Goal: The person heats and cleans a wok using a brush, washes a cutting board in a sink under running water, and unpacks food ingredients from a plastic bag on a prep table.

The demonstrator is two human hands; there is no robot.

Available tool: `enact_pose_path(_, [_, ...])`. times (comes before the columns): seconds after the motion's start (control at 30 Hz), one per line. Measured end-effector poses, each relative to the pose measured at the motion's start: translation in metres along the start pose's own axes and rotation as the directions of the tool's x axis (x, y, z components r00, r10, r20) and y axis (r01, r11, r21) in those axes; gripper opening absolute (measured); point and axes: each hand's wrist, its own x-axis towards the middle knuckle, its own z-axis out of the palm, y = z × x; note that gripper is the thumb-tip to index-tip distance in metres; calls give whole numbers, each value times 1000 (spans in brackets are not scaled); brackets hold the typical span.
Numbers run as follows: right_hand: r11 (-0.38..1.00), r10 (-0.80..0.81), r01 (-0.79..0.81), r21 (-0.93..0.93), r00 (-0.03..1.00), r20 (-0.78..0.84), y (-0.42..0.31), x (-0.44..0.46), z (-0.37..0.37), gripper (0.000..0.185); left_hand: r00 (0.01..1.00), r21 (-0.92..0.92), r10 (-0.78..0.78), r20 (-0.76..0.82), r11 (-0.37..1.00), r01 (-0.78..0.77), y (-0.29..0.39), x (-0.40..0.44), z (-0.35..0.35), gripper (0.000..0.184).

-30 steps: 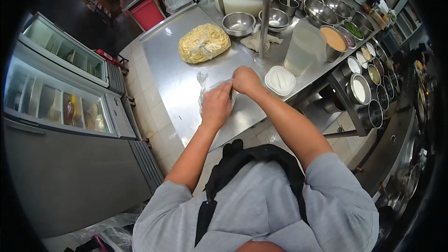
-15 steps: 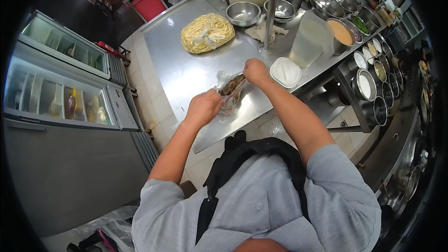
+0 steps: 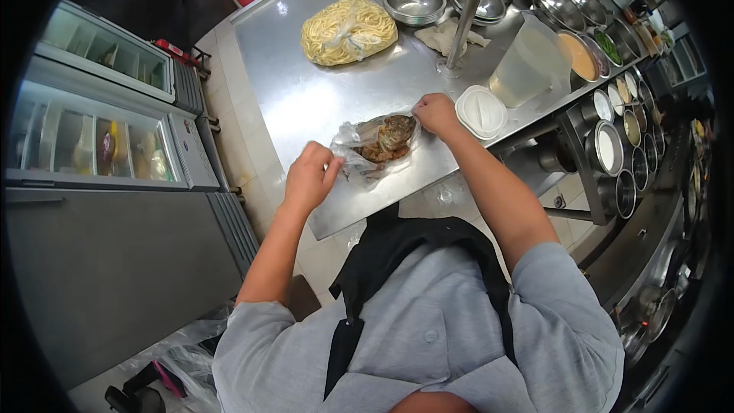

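A clear plastic bag point(image 3: 348, 136) lies spread on the steel table, its mouth opened out. Inside it is dark brown cooked-looking food point(image 3: 386, 141), whose exact kind I cannot make out. My right hand point(image 3: 436, 115) is closed on the bag's upper right edge. At the left edge, my left hand point(image 3: 310, 176) has its fingers curled and its thumb against the plastic; the grip is partly hidden. Beyond the hands sits a tied clear bag of yellow noodles point(image 3: 348, 30). A white lidded tub point(image 3: 482, 112) stands just right of my right hand.
A steel post point(image 3: 462, 27) rises from the steel table point(image 3: 283, 107). Near it are metal bowls point(image 3: 414, 1), a crumpled cloth point(image 3: 447, 38) and a translucent pitcher point(image 3: 527, 65). Several pots point(image 3: 608, 145) line the lower right shelf. Glass-topped freezers point(image 3: 107, 134) stand at left.
The bag, earlier bunched between my hands, is now spread wider, showing the food. My left hand has moved left, away from my right. The view has shifted slightly.
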Motion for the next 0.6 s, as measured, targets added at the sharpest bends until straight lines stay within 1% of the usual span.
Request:
enact_pose_path(0.03, [982,117,-131,136,987,108,-1,-2,-4,18,1000,-5,-8,-3,1000,8,1,2,6,24])
enact_pose_path(0.07, [928,217,-272,254,950,227,-2,-3,-7,21,991,-35,-75,-113,997,71,2,4,11,27])
enact_pose_path(0.1, [928,218,-273,251,949,228,-3,-7,-8,21,966,-70,-139,-218,989,127,2,6,16,31])
enact_pose_path(0.13, [912,209,-283,295,943,258,-3,-11,-10,24,966,-73,-140,-216,989,127,3,7,20,31])
enact_pose_path(0.17, [893,201,-295,339,937,287,-3,-13,-12,28,949,-93,-169,-267,984,149,5,8,24,36])
enact_pose_path(0.2, [893,205,-299,337,936,285,-3,-14,-15,28,929,-114,-196,-315,979,168,8,10,29,42])
enact_pose_path(0.23, [938,165,-227,264,958,235,-4,-15,-16,30,930,-116,-195,-311,979,166,12,13,35,42])
enact_pose_path(0.27, [970,120,-156,185,974,191,-5,-17,-16,32,910,-167,-263,-320,961,219,22,15,38,46])
enact_pose_path(0.3, [969,124,-160,187,974,191,-4,-18,-9,32,886,-217,-329,-326,939,268,32,19,39,51])
enact_pose_path(0.33, [991,-67,72,114,997,-44,-5,-20,-1,32,911,-134,-297,-288,954,269,41,23,38,59])
enact_pose_path(0.37, [961,-271,278,-12,927,-259,-7,-21,5,31,913,-132,-292,-283,955,265,39,26,43,59])
enact_pose_path(0.4, [962,-265,272,-11,928,-263,-8,-19,8,31,927,-64,-277,-254,961,270,35,29,51,56])
enact_pose_path(0.43, [959,-283,284,-13,950,-129,-9,-14,10,30,938,5,-263,-226,963,271,32,32,56,53])
enact_pose_path(0.47, [955,-297,297,-14,955,7,-14,-10,7,29,944,26,-269,-189,960,278,33,36,51,46])
enact_pose_path(0.5, [955,-296,296,-12,955,2,-18,-7,2,29,946,28,-264,-188,961,274,35,39,45,46])
enact_pose_path(0.53, [972,-230,234,-10,964,136,-22,-3,-3,27,916,-17,-361,-177,931,363,36,41,38,45])
enact_pose_path(0.57, [985,-162,172,-15,950,268,-25,0,-8,26,876,-59,-453,-164,891,450,36,42,31,44])
enact_pose_path(0.6, [985,-164,173,-10,950,266,-27,2,-12,26,868,-40,-422,-263,903,427,25,40,33,32])
